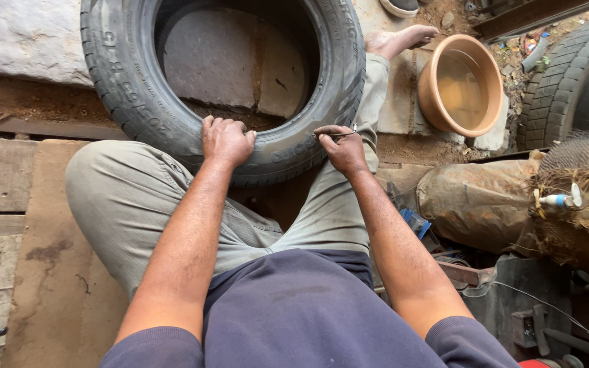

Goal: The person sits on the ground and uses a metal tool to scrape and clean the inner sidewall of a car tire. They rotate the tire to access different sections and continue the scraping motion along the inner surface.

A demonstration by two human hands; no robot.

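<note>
While our left hand [226, 141] grips the tyre [223, 82] and our right hand [341, 146] pinches a thin tool [339, 135], the clay bowl [461, 85] holds water.

no packages, labels, signs, screens visible

Soft, even daylight, faint shadows; sharp centre, edges perhaps slightly bowed by the lens

Person wears a dark navy short-sleeved shirt [308, 307], sleeves ending above the elbows, forearms bare. Loose light khaki-grey trousers [131, 197], creased, with a seamed side pocket on the thigh. Both hands bare: left hand [226, 140], right hand [341, 146]. One bare foot [400, 39], no shoe.
</note>
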